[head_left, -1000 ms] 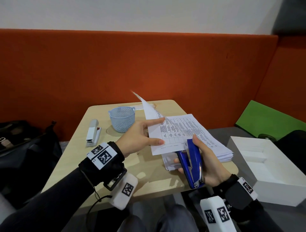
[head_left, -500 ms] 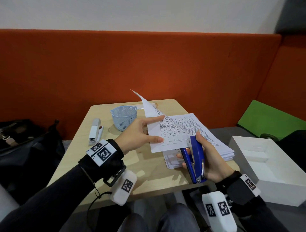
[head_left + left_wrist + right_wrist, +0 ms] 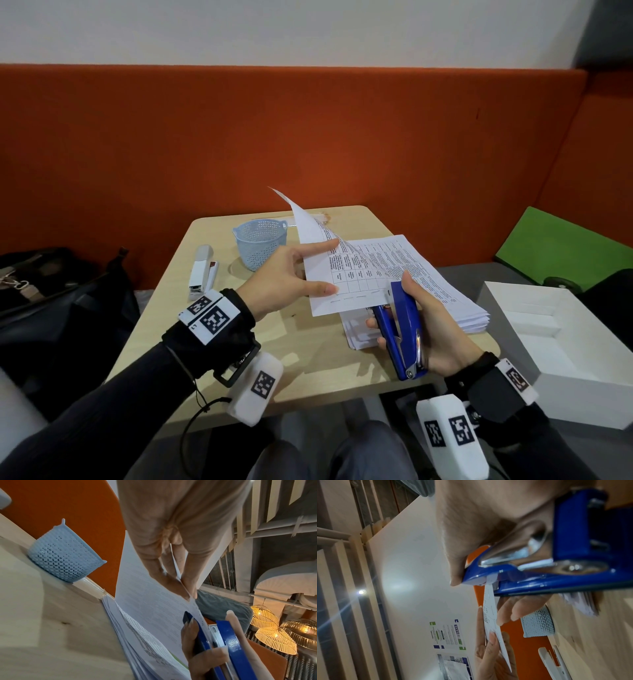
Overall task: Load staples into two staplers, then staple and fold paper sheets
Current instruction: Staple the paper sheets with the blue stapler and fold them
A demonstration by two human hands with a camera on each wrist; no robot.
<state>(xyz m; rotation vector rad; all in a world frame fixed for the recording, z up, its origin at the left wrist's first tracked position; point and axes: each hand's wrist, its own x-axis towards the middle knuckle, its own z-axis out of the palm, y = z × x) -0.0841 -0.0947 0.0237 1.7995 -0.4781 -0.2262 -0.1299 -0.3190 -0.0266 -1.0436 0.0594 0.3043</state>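
My left hand [image 3: 301,274] pinches the near left edge of a folded printed sheet [image 3: 346,274], thumb on top and fingers under it, and holds it above the table. My right hand [image 3: 421,329] grips a blue stapler [image 3: 400,332] whose mouth sits over the sheet's near right corner. The left wrist view shows the sheet [image 3: 154,601] between the blue stapler [image 3: 226,642] jaws. In the right wrist view the paper edge [image 3: 491,609] sits in the stapler [image 3: 539,577] mouth. A white stapler [image 3: 202,272] lies at the table's left side. A paper stack [image 3: 445,294] lies under the sheet.
A light blue mesh basket [image 3: 258,241] stands at the back of the wooden table [image 3: 212,339]. An open white box [image 3: 561,346] sits to the right, a green board [image 3: 565,246] behind it. A black bag [image 3: 58,294] lies left. An orange padded backrest runs behind.
The blue stapler's mouth has slid a little further onto the sheet's near right corner. My left hand keeps its pinch on the sheet in nearly the same place.
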